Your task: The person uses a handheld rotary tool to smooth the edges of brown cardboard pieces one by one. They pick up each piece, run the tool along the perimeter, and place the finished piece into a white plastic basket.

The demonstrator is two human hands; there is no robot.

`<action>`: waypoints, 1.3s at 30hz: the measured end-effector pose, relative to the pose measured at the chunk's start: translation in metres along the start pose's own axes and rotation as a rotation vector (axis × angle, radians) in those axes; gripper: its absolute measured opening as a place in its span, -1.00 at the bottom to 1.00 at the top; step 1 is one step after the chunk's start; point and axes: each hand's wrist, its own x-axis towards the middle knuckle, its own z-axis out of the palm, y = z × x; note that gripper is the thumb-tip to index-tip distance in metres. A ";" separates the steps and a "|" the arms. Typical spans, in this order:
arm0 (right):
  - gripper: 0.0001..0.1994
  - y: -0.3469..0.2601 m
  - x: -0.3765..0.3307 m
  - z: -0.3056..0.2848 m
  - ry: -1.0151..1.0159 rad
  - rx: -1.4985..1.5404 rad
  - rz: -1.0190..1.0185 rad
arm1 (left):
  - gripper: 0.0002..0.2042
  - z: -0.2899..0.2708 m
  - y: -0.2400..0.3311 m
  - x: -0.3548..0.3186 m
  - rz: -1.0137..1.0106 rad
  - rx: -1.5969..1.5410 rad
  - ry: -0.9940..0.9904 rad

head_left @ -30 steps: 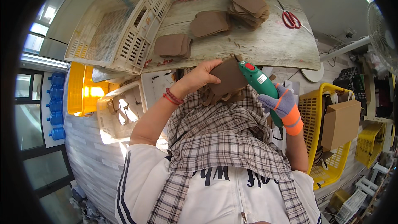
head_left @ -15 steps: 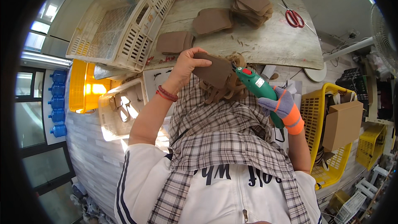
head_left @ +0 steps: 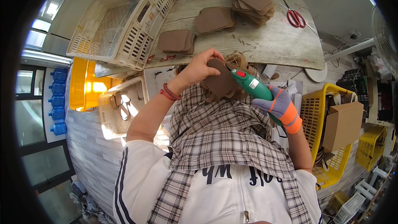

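Observation:
My bare left hand (head_left: 203, 67) pinches the upper edge of a brown leather-like piece (head_left: 221, 82) with rounded corners, above my lap. In my right hand (head_left: 278, 104), gloved in grey and orange, is a green electric cutter (head_left: 253, 84) with a red switch. The cutter's head touches or lies very near the piece's right edge; the exact contact is too small to make out. Curled brown offcut strips (head_left: 238, 61) bunch behind and beneath the piece. On the table just beyond lie a small stack of brown pieces (head_left: 175, 41) and a larger one (head_left: 214, 19).
A taller stack (head_left: 253, 3) and red-handled scissors (head_left: 295, 18) lie on the wooden table (head_left: 286, 49). A white crate (head_left: 143, 29) stands at its left. A yellow basket (head_left: 309, 112) holding a cardboard box (head_left: 343, 126) is at my right, with a fan (head_left: 381, 33) beyond.
The brown piece has turned and shifted right and down, my left hand moving right with it. The cutter's head now sits by the piece's right edge, slightly lower.

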 end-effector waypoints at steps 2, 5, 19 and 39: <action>-0.55 0.003 0.003 0.001 0.002 -0.019 -0.020 | -0.46 0.005 0.005 -0.002 -0.031 0.002 -0.031; -0.55 0.005 0.006 0.002 -0.004 -0.022 -0.026 | -0.30 0.009 0.012 -0.004 -0.012 0.124 -0.028; -0.55 0.005 0.010 0.007 0.008 0.067 0.029 | -0.32 -0.028 0.012 -0.011 -0.033 -0.214 0.075; -0.57 0.045 0.010 -0.004 0.186 -0.065 -0.097 | -0.57 -0.119 -0.016 0.057 0.352 1.405 0.810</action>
